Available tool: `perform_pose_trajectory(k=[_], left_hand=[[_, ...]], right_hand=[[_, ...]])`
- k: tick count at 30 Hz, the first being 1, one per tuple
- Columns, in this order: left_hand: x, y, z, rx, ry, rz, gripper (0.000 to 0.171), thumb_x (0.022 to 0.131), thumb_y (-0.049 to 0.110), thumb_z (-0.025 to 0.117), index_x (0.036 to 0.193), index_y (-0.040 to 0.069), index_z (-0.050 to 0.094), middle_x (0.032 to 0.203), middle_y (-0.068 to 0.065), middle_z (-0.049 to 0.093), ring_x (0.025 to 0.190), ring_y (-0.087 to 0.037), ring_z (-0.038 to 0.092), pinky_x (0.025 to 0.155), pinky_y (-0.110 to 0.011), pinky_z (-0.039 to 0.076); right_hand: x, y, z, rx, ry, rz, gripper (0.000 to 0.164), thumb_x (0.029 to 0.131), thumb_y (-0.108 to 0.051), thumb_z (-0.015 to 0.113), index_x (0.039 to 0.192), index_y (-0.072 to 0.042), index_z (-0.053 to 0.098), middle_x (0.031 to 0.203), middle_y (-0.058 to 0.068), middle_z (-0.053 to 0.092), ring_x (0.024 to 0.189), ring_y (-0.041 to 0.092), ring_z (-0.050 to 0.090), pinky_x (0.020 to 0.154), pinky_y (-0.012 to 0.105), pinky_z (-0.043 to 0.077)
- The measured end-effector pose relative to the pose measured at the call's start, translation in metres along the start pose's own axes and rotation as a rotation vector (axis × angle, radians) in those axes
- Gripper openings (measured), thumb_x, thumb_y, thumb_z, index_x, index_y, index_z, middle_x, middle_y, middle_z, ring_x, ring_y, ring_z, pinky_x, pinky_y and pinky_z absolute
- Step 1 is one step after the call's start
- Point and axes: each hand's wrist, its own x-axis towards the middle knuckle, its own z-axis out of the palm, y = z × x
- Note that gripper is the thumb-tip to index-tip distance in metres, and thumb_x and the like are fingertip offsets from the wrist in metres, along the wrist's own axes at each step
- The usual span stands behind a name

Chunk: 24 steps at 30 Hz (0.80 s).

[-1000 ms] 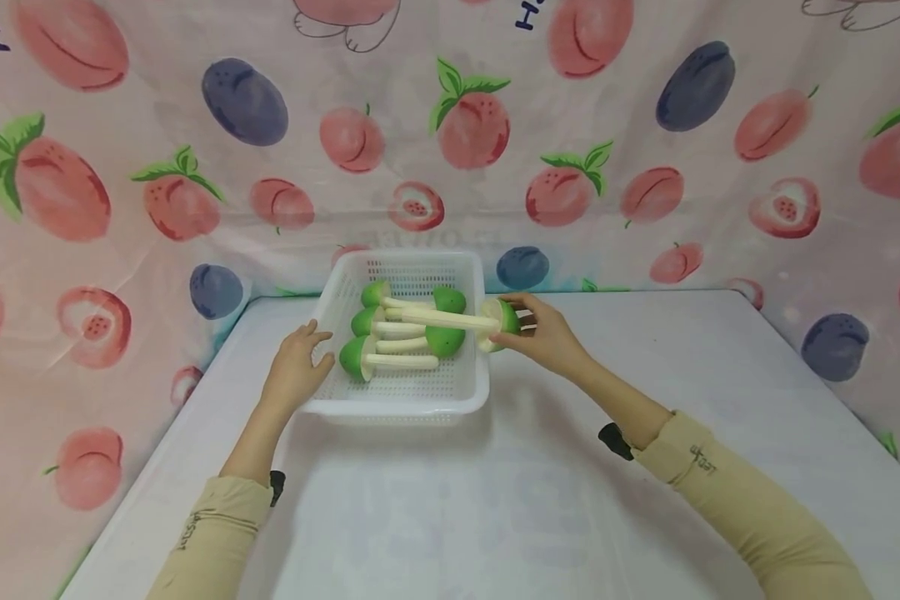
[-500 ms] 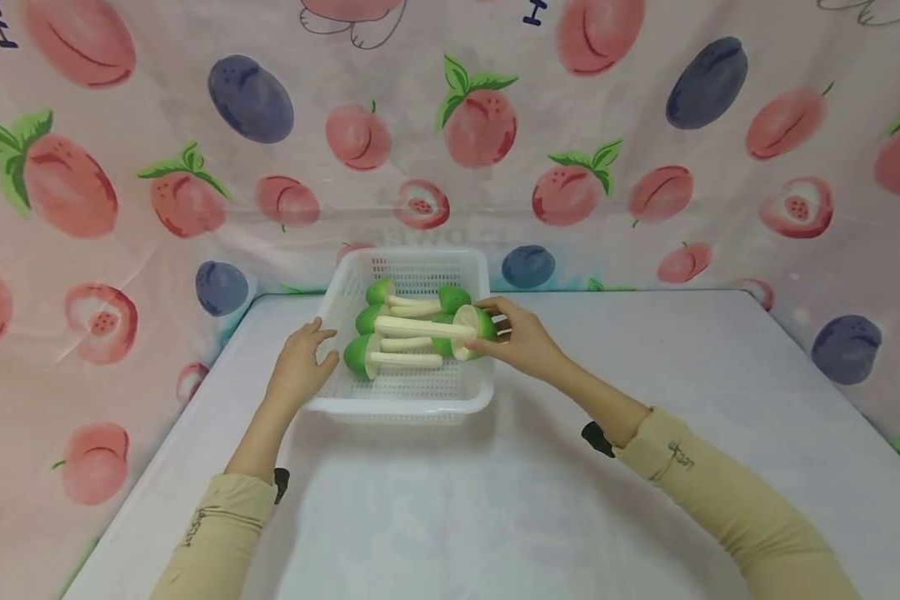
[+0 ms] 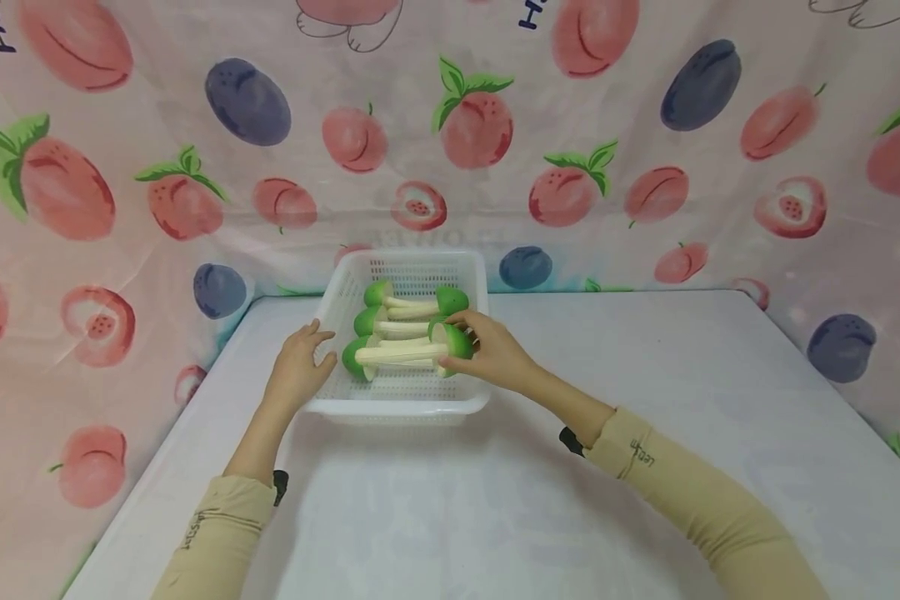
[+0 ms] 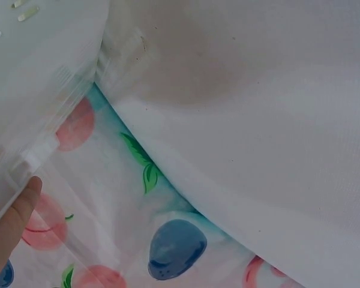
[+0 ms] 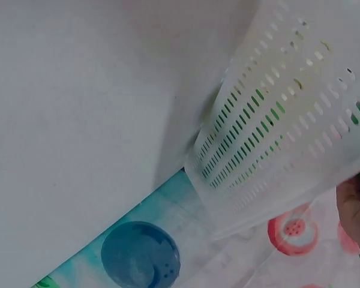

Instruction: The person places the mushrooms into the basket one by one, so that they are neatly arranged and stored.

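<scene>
In the head view, a white plastic basket (image 3: 397, 407) holds several mushrooms with green caps and cream stems. My right hand (image 3: 491, 352) pinches one mushroom (image 3: 401, 354) by its green cap, above the basket's right side. Its stem points left across the mushrooms below. Fingers of this hand (image 5: 354, 210) show at the edge of the right wrist view, with a bit of green cap. My left hand (image 3: 296, 365) rests at the basket's left rim, thumb and fingers spread. In the left wrist view, one straight finger (image 4: 27, 201) touches the rim.
The basket stands on a white-covered table (image 3: 450, 500), close to its back edge. Behind it hangs a pink cloth (image 3: 420, 133) printed with peaches and plums. In the basket, a front-left mushroom cap (image 3: 351, 360) and a back-right cap (image 3: 452, 301) lie near the walls.
My right hand has carried the mushroom left and toward me, from over the basket's right rim to above the front mushrooms. My left hand has stayed at the left rim.
</scene>
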Motion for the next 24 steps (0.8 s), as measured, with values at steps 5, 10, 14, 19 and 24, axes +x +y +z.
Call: perform_pose_trajectory(k=[5, 10, 14, 19, 24], left_hand=[[0.001, -0.001, 0.002, -0.001, 0.001, -0.001, 0.040, 0.090, 0.012, 0.052, 0.125, -0.006, 0.055, 0.146, -0.029, 0.034, 0.137, -0.047, 0.027, 0.111, -0.059, 0.023], [0.000, -0.001, 0.001, -0.005, 0.000, -0.006, 0.041, 0.090, 0.013, 0.052, 0.126, -0.007, 0.054, 0.147, -0.029, 0.033, 0.137, -0.047, 0.027, 0.111, -0.060, 0.023], [-0.001, 0.000, 0.000, -0.009, -0.002, -0.008, 0.040, 0.090, 0.012, 0.051, 0.126, -0.006, 0.054, 0.147, -0.028, 0.033, 0.137, -0.047, 0.026, 0.111, -0.060, 0.022], [-0.002, 0.001, -0.001, -0.010, -0.002, -0.008, 0.040, 0.090, 0.011, 0.051, 0.126, -0.006, 0.054, 0.146, -0.028, 0.033, 0.137, -0.047, 0.026, 0.111, -0.060, 0.022], [-0.002, 0.002, -0.002, -0.010, -0.006, -0.006, 0.040, 0.090, 0.011, 0.051, 0.126, -0.007, 0.054, 0.146, -0.029, 0.033, 0.137, -0.047, 0.026, 0.111, -0.060, 0.022]], right_hand=[[0.000, 0.002, 0.010, -0.037, -0.009, -0.046, 0.056, 0.080, -0.023, 0.075, 0.125, -0.001, 0.052, 0.115, 0.013, 0.060, 0.090, 0.022, 0.057, 0.080, 0.040, 0.054], [0.002, 0.002, 0.018, -0.143, -0.015, -0.066, 0.056, 0.079, -0.028, 0.076, 0.123, -0.003, 0.052, 0.119, 0.012, 0.059, 0.096, 0.021, 0.058, 0.082, 0.034, 0.052], [0.004, -0.002, 0.022, -0.200, -0.037, -0.039, 0.056, 0.079, -0.029, 0.076, 0.123, -0.004, 0.051, 0.125, 0.013, 0.057, 0.105, 0.024, 0.059, 0.088, 0.037, 0.052], [0.004, -0.006, 0.024, -0.230, -0.039, -0.003, 0.057, 0.079, -0.031, 0.075, 0.124, -0.003, 0.052, 0.128, 0.014, 0.057, 0.109, 0.026, 0.059, 0.090, 0.039, 0.052], [0.003, -0.006, 0.025, -0.251, -0.042, -0.011, 0.057, 0.080, -0.031, 0.075, 0.124, -0.002, 0.052, 0.128, 0.014, 0.056, 0.108, 0.026, 0.059, 0.088, 0.039, 0.052]])
